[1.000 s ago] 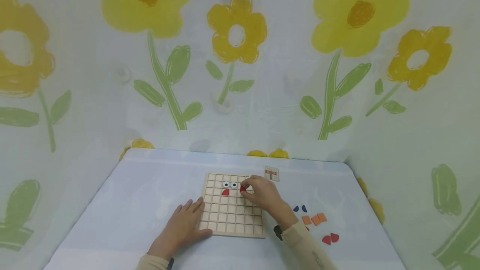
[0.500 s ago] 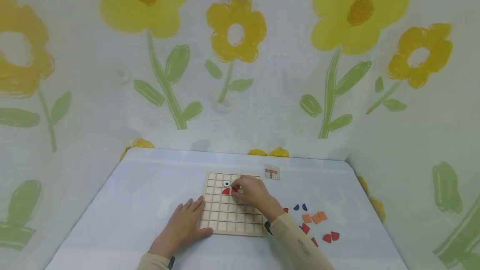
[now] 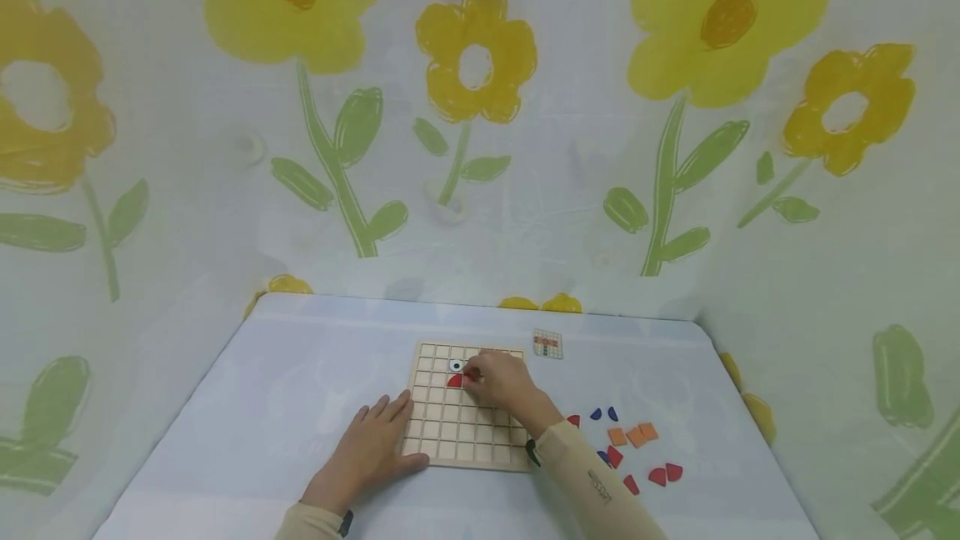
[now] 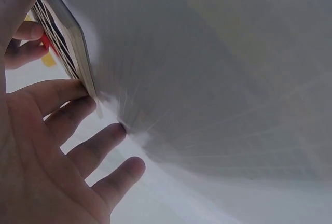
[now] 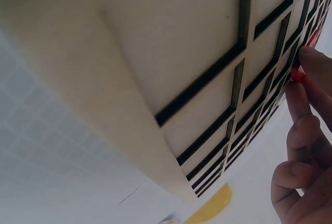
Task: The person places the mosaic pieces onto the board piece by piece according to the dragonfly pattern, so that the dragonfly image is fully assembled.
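Note:
A wooden grid board (image 3: 442, 432) lies on the table. My left hand (image 3: 369, 442) lies with straight, spread fingers at its left edge, the thumb near the front corner. In the left wrist view, fingertips meet the board's side (image 4: 80, 53). Over the upper middle cells, my right hand (image 3: 501, 382) pinches a small red piece (image 5: 297, 72) between thumb and index finger, close over the board. Left of those fingertips sit an eye tile (image 3: 456, 365) and, in the cell below it, a red quarter-round piece (image 3: 455, 381). The second eye tile is hidden behind the right fingers.
A small pattern card (image 3: 547, 344) lies beyond the board's far right corner. To the right are orange square tiles (image 3: 637, 437), blue half-round pieces (image 3: 612, 414) and several red pieces (image 3: 657, 477), some beside the right sleeve (image 3: 592, 473). A flowered curtain (image 3: 525, 215) stands behind the table.
My right hand has moved left across the board with the red piece, now beside the placed red one, and covers the second eye tile. My left hand stays at the board's edge.

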Tool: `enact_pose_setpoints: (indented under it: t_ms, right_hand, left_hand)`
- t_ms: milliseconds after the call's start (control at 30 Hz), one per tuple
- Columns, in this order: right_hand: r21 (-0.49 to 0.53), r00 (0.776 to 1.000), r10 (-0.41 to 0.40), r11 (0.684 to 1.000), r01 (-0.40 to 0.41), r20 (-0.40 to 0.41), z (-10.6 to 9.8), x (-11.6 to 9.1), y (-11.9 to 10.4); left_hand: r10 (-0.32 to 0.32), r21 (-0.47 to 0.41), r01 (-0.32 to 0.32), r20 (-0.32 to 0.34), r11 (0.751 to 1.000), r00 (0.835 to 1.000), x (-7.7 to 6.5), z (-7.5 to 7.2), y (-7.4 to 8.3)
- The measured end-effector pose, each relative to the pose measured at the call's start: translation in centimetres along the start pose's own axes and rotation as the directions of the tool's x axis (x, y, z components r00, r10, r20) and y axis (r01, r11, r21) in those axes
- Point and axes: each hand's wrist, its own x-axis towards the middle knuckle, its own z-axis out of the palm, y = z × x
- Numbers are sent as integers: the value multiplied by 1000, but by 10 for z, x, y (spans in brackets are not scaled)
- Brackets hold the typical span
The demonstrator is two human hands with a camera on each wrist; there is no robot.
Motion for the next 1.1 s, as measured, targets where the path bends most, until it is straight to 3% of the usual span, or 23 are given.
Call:
enact_pose_setpoints:
  t_ms: [700, 1100]
  right_hand:
    - [2, 994, 66, 998, -66, 83, -1, 0, -4]
    - [-49, 998, -55, 997, 53, -32, 5, -6, -1]
  left_hand:
    - [-3, 18, 3, -5, 1000, 1000, 1, 4, 0]
    - [-12, 25, 12, 0, 1000, 1000, 4, 3, 0]
